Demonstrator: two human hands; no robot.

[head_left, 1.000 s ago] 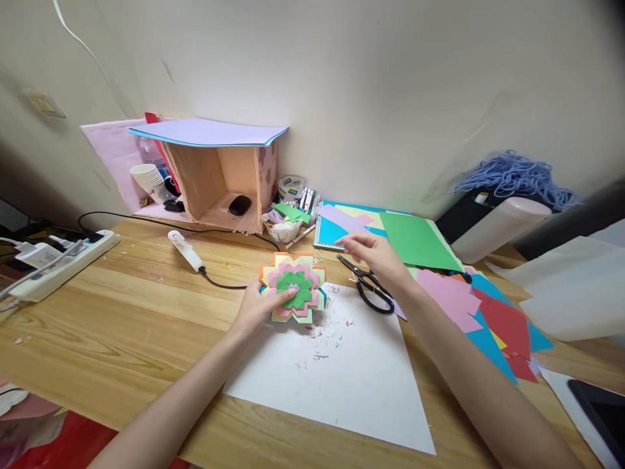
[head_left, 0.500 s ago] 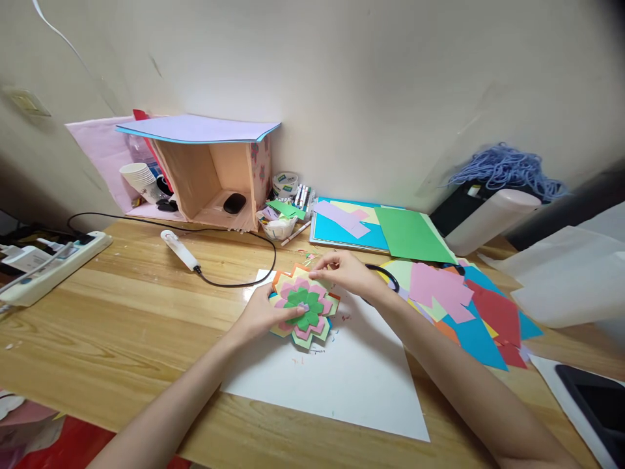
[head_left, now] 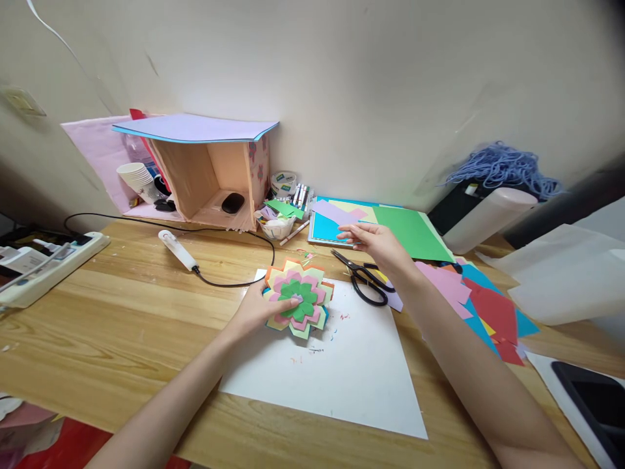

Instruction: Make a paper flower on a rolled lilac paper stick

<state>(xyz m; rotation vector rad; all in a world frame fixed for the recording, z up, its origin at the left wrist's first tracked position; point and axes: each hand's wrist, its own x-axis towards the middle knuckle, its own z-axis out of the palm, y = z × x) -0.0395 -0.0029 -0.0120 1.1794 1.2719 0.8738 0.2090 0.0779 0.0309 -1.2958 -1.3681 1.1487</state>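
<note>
Got the paper flower [head_left: 303,293] held in my left grip [head_left: 258,305], over the white sheet [head_left: 351,384], far-left part. Right grip [head_left: 378,246] hovers near its far-right corner, can't tell if I'm pinching anything.

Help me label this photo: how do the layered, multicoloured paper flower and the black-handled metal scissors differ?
The paper flower has broad layered petals in green, pink, yellow and orange; the scissors have slim blades and black loop handles.
The paper flower is held in the left hand; the scissors lie unheld.
Both are close to the white paper sheet.
</note>
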